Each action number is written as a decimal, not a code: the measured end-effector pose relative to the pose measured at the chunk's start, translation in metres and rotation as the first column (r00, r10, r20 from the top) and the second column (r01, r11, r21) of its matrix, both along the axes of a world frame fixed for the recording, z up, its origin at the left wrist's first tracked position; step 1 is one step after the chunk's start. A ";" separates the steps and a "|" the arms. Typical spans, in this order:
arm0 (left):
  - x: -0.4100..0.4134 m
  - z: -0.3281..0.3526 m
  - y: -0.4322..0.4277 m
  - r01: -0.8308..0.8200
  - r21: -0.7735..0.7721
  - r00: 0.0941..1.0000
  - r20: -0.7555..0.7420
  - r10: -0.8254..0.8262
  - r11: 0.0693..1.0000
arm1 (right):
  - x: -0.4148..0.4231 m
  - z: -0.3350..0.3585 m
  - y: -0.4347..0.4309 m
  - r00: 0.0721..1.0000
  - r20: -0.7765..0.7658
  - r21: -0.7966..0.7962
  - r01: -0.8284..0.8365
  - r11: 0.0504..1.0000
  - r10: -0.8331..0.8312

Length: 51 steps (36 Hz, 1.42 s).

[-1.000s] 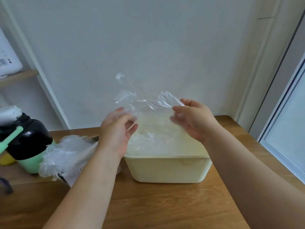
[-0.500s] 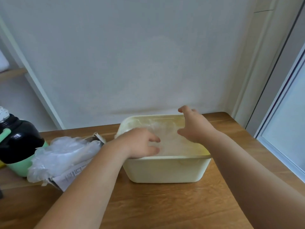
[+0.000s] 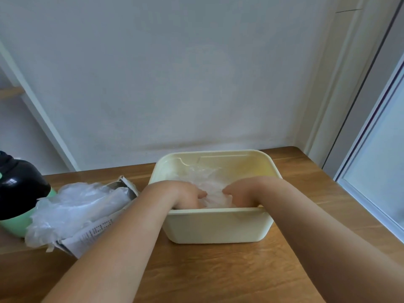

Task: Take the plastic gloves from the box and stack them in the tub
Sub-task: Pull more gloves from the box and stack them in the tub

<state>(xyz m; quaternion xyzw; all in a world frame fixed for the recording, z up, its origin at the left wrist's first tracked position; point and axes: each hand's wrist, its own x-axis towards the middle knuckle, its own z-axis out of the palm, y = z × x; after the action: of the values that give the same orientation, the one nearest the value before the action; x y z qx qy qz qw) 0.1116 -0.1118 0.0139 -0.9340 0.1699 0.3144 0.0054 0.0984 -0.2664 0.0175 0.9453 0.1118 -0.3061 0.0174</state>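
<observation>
Both hands are inside the tub (image 3: 218,228) at its near wall, the left hand (image 3: 185,194) and right hand (image 3: 244,192) side by side on a clear plastic glove (image 3: 203,178) crumpled on the tub's floor. Their fingers dip below the rim, so whether they pinch the film or only press it cannot be told. Smoothing it flat from the middle outward, then lifting off slowly, should stop it clinging and rising. More gloves (image 3: 72,206) spill from the box (image 3: 94,234) left of the tub.
</observation>
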 end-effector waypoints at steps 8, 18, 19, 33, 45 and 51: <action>-0.026 0.037 0.042 -0.115 -0.585 0.875 0.323 0.360 0.803 | -0.005 0.019 0.002 0.907 0.348 0.470 0.050 0.881 -0.238; -0.058 0.029 0.131 -0.197 -0.706 0.598 0.464 0.654 0.681 | -0.013 0.027 0.096 0.872 0.427 0.768 -0.209 0.606 -0.240; -0.062 0.027 0.141 -0.230 -0.666 0.600 0.477 0.642 0.709 | -0.013 0.026 0.108 0.878 0.424 0.776 -0.226 0.588 -0.222; -0.074 0.006 0.171 -0.294 -0.426 0.767 0.429 0.477 0.856 | -0.006 0.009 0.172 0.897 0.429 0.533 -0.348 0.771 0.108; -0.071 0.011 0.164 -0.189 -0.727 0.565 0.470 0.679 0.660 | -0.002 0.011 0.168 0.900 0.401 0.573 -0.393 0.719 0.173; -0.070 0.012 0.156 0.006 -0.877 0.534 0.410 0.739 0.481 | -0.005 0.014 0.165 0.930 0.357 0.697 -0.330 0.636 0.090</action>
<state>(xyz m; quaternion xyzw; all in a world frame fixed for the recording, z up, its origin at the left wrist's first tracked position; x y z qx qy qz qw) 0.0416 0.0444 0.0261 -0.8780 0.0390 -0.2271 -0.4196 0.0936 -0.1010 0.0320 0.8824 0.3340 -0.0873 -0.3196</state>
